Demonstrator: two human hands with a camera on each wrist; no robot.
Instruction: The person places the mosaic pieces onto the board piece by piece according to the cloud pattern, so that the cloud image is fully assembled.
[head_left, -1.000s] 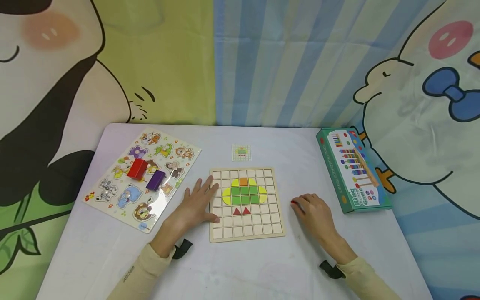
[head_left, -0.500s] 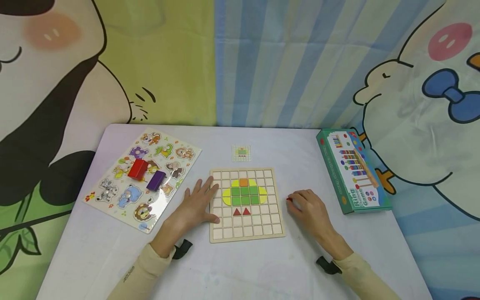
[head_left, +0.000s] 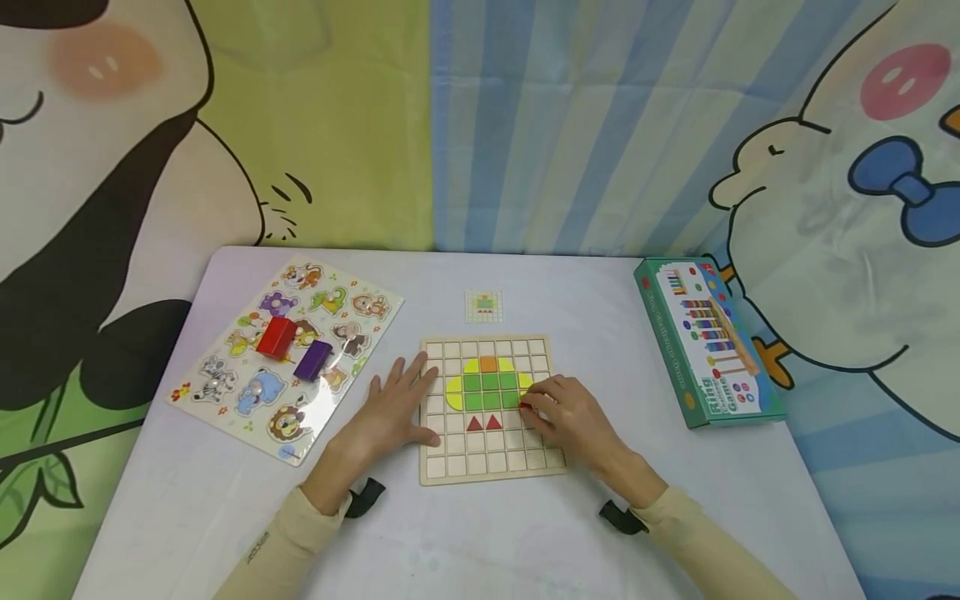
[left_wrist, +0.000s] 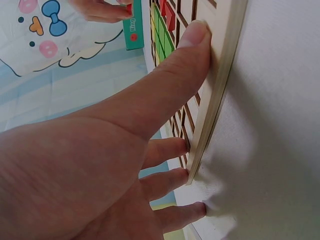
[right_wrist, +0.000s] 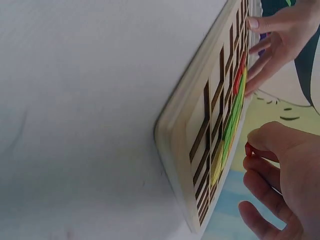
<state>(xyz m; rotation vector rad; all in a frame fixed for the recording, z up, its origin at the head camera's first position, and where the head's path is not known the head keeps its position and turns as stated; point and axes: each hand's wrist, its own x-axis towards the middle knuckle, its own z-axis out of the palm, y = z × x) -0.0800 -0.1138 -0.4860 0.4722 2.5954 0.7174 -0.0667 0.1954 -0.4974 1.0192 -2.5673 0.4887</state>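
A person's left hand [head_left: 390, 412] lies flat, fingers spread, against the grid board's [head_left: 491, 467] left edge, steadying it on the surface [head_left: 480, 542], while the right hand [head_left: 566, 417] pinches a small red piece [head_left: 523, 406] over the board, beside two red triangles [head_left: 483, 423].

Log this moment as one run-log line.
left hand: flat on grid board edge | right hand: pinches red piece over board
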